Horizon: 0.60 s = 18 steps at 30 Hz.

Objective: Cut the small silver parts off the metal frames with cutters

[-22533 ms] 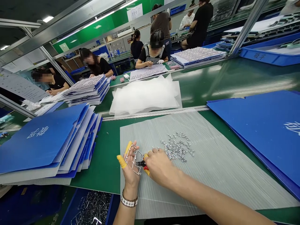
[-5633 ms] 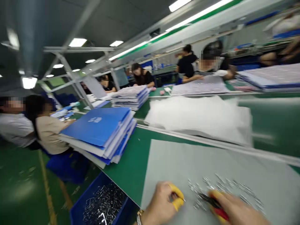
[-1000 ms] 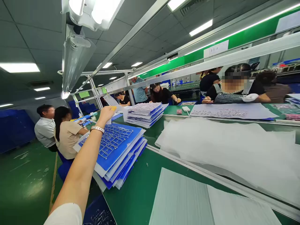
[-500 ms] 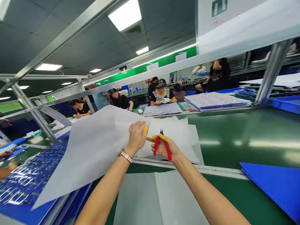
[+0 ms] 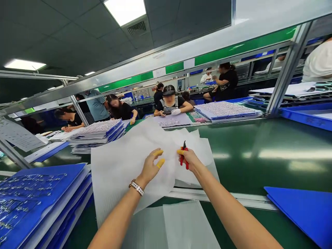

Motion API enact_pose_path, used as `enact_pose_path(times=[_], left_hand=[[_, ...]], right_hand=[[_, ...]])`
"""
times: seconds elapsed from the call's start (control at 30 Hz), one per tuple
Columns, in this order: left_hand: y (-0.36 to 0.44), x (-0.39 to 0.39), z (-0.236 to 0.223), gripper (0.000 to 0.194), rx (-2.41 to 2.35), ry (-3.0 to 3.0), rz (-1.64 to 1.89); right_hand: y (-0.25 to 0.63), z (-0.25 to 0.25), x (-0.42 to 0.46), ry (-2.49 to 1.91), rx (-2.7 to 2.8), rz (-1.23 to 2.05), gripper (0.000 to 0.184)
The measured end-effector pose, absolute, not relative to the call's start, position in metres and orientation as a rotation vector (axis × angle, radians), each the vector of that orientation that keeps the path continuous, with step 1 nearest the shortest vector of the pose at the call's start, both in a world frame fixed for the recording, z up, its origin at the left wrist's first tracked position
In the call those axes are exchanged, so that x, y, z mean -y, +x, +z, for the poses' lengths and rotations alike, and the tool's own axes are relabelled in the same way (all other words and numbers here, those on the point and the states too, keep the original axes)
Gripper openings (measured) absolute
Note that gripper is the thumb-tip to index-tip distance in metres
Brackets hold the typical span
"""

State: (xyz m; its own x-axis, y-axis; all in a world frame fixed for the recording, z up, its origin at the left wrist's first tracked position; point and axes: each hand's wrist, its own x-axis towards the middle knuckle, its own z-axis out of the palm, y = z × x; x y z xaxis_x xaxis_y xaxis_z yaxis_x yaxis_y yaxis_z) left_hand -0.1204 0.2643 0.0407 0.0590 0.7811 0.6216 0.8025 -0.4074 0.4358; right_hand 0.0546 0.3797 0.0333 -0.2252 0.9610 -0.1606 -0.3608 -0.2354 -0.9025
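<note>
My left hand (image 5: 151,165), with yellow finger cots and a watch at the wrist, is over a large white sheet (image 5: 116,166). Its thumb and fingers are apart, with nothing between them. In my right hand (image 5: 191,158) are red-handled wire cutters (image 5: 184,157), their dark jaws pointing up; yellow cots cover fingers of this hand too. The large sheet lies partly over more white sheets (image 5: 199,152) on the bench. Nearer to me are pale translucent sheets (image 5: 186,221), below and between my forearms.
At the left rises a stack of blue boards (image 5: 70,186) bearing metal parts. Another loaded stack (image 5: 98,133) stands farther back. Blue sheets (image 5: 301,211) lie at right, and a metal rail (image 5: 243,200) crosses the green bench. A co-worker (image 5: 169,103) sits opposite, others beyond.
The large white sheet has come down from its raised position at left and lies flatter. My left hand has let go of it and opened. The cutters' handles have closed together in my right hand.
</note>
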Motion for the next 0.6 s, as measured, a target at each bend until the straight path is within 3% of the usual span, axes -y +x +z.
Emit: enact_pose_path(times=[0.1,0.2,0.3,0.47,0.6], left_hand=[[-0.145,-0.245,0.019,0.043,1.798,-2.153,-1.249],[-0.171,-0.237,0.001,0.057,2.067,-2.033,-0.703],[-0.195,-0.252,-0.008,0.061,2.263,-1.93,-0.315],[-0.219,-0.293,-0.012,0.05,2.457,-1.888,-0.258],[-0.217,-0.3,-0.019,0.052,2.552,-1.886,-0.223]], right_hand=[[0.068,0.02,-0.394,-1.093,0.888,1.536,0.016],[0.081,0.01,-0.403,-1.251,0.885,1.479,0.008],[0.088,0.003,-0.408,-1.415,0.944,1.438,0.019],[0.098,0.005,-0.411,-1.637,1.128,1.249,0.018],[0.121,0.012,-0.402,-1.748,1.313,0.947,0.017]])
